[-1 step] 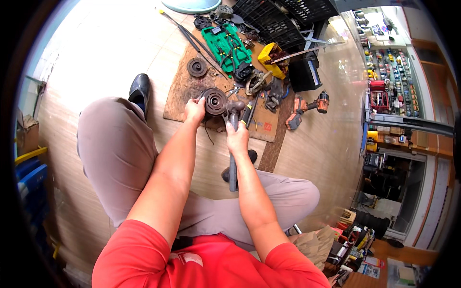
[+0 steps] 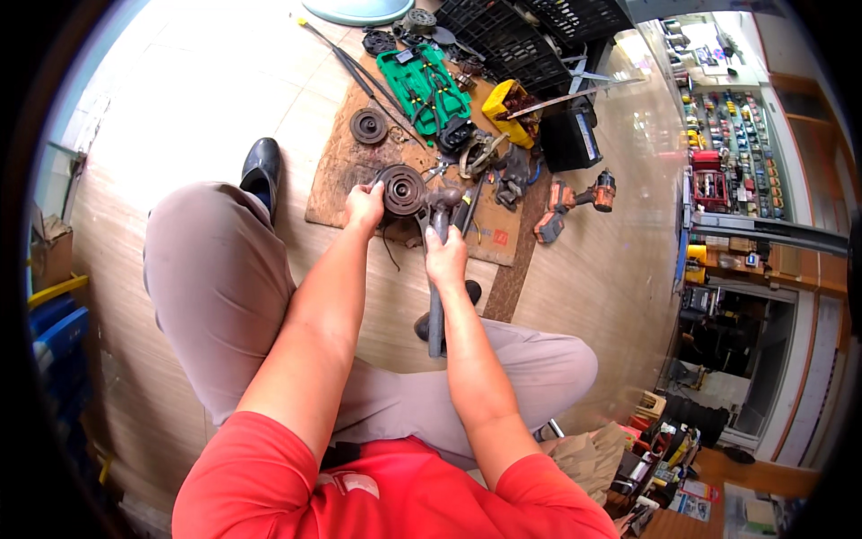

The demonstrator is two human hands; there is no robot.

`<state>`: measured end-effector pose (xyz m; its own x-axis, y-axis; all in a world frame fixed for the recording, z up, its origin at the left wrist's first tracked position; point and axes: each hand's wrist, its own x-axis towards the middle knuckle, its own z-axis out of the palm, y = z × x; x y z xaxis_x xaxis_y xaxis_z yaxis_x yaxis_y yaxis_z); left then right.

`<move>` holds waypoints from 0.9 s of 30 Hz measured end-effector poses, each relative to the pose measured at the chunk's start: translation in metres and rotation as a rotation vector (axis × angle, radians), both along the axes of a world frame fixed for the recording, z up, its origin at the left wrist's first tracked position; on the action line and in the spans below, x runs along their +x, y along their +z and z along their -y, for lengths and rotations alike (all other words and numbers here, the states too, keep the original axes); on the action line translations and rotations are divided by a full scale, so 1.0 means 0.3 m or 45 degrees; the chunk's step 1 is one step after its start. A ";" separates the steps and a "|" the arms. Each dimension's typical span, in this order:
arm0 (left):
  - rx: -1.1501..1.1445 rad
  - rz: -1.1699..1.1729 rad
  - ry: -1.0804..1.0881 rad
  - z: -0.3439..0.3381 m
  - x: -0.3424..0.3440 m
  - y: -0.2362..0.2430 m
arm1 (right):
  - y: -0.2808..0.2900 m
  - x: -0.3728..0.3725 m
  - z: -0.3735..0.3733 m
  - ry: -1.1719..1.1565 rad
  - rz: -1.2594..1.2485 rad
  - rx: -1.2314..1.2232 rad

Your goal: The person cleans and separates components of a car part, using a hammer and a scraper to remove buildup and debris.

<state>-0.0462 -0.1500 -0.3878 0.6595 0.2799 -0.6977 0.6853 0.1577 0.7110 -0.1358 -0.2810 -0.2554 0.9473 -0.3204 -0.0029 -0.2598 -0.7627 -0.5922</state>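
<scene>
My left hand [image 2: 363,208] is closed on the left rim of a round, dark brown metal pulley [image 2: 403,191] with concentric rings. My right hand [image 2: 446,258] is wrapped round the shaft of a hammer [image 2: 436,314]; its rounded head points away from me, close to the pulley's right side. Beneath both lies a worn cardboard sheet [image 2: 333,191]. Farther off on it sits a second, smaller ringed disc [image 2: 368,126]. A screwdriver with a black and yellow handle [image 2: 461,214] lies just right of the hammer head.
A green tool case [image 2: 424,85] lies at the cardboard's far side, near a yellow container [image 2: 510,112] and greasy metal parts. Black crates [image 2: 503,45] stand behind. To the right are a black battery-like box [image 2: 572,139] and an orange cordless power tool [image 2: 575,199]. My legs flank the work.
</scene>
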 end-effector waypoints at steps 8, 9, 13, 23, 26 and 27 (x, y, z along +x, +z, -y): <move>0.024 0.017 -0.009 -0.008 -0.002 0.028 | -0.064 0.080 0.012 -0.020 0.078 0.150; 0.034 0.021 -0.007 -0.021 -0.006 0.028 | -0.034 0.084 -0.017 -0.041 -0.030 0.183; 0.106 0.041 -0.074 -0.009 -0.006 0.052 | -0.043 0.093 -0.006 0.000 -0.121 -0.006; 0.144 0.023 -0.118 -0.010 -0.011 0.074 | -0.052 0.141 0.004 0.005 -0.082 -0.019; 0.117 0.019 -0.099 -0.017 -0.009 0.065 | -0.041 0.149 -0.020 -0.008 -0.070 -0.008; 0.107 0.019 -0.087 -0.021 -0.010 0.055 | -0.035 0.151 -0.034 -0.025 -0.045 0.001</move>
